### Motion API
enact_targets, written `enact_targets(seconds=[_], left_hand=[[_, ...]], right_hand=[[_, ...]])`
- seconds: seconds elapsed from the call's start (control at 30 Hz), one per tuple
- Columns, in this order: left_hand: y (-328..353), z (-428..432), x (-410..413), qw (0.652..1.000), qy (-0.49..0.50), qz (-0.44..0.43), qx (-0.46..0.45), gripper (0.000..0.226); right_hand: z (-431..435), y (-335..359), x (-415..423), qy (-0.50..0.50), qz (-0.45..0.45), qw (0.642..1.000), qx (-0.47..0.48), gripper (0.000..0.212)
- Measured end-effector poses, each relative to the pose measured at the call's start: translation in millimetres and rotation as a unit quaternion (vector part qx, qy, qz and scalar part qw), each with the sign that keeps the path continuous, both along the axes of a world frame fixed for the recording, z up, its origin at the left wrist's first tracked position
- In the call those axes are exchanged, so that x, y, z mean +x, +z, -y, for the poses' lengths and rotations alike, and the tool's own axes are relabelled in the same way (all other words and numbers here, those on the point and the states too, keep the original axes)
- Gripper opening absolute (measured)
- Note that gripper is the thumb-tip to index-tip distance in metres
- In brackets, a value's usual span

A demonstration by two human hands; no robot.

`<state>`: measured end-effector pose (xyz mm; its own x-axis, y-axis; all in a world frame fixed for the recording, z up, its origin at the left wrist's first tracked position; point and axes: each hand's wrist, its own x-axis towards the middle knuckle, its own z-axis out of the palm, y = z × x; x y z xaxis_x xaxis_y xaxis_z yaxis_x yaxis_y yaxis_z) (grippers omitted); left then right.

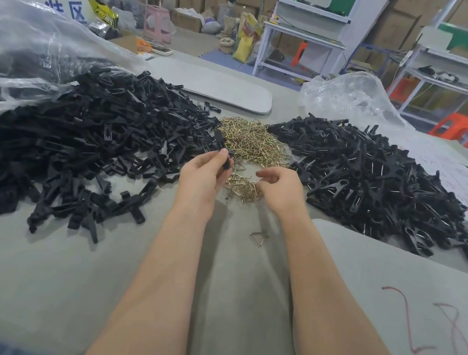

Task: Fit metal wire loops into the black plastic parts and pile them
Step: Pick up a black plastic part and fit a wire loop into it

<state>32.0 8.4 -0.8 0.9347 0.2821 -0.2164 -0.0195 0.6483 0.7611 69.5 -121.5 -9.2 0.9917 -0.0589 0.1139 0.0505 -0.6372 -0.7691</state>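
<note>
Clear plastic of a bag (25, 42) bulges at the far left, with dark parts showing dimly through it. Beside it, a left pile (87, 140) of black parts spreads across the grey table (46, 273). Next comes the left hand (204, 174), raised a little over the table, its thumb and fingers pinching one black part (223, 153) roughly upright, the part's upper end rising past the fingertips. Behind the hands, between the two piles, lies a heap of brass-coloured loops (252, 139); a smaller clump (243, 187) sits under the hands. The right hand (280, 187) is over that clump, fingers curled down onto it, but whether they grip a loop cannot be told. One stray loop (258, 238), triangular, lies alone on the table between the forearms. Further right, the right pile (369, 184) holds black parts with wire glinting in many. A grey board (389, 278) marked "28" in red lies at the near right
</note>
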Motion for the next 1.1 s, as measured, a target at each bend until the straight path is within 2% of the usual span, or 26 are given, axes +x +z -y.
enact_targets(seconds=[0.17, 0.23, 0.33, 0.43, 0.6, 0.77, 0.87, 0.97, 1.1], left_hand=[[-1, 1, 1, 1.0, 0.001, 0.002, 0.005, 0.002], [-2, 1, 2, 1.0, 0.002, 0.005, 0.005, 0.006], [-5, 1, 4, 0.999, -0.001, 0.006, 0.043, 0.014], [-6, 5, 4, 0.989, -0.006, 0.008, 0.146, 0.01], [-10, 10, 4, 0.935, -0.026, 0.027, 0.352, 0.017], [-15, 17, 3, 0.822, -0.044, 0.07, 0.563, 0.021], [-16, 19, 3, 0.779, -0.042, 0.104, 0.617, 0.023], [-15, 20, 1, 0.758, -0.042, 0.141, 0.635, 0.023], [-13, 23, -1, 0.738, -0.041, 0.182, 0.648, 0.022]], right_hand=[[10, 5, -2, 0.031, -0.057, 0.987, -0.146, 0.021], [13, 7, -3, 0.039, -0.068, 0.984, -0.162, 0.018], [18, 8, -5, 0.019, -0.026, 0.995, -0.099, 0.012], [23, 11, -6, 0.006, 0.014, 0.999, 0.042, 0.006], [24, 15, -14, 0.029, 0.002, 0.973, 0.228, 0.013], [33, 28, -25, 0.011, -0.006, 0.933, 0.361, 0.005], [37, 31, -27, 0.015, -0.015, 0.948, 0.317, 0.002], [37, 28, -29, 0.014, -0.008, 0.977, 0.214, 0.01], [38, 26, -27, -0.008, 0.015, 0.986, 0.166, 0.018]])
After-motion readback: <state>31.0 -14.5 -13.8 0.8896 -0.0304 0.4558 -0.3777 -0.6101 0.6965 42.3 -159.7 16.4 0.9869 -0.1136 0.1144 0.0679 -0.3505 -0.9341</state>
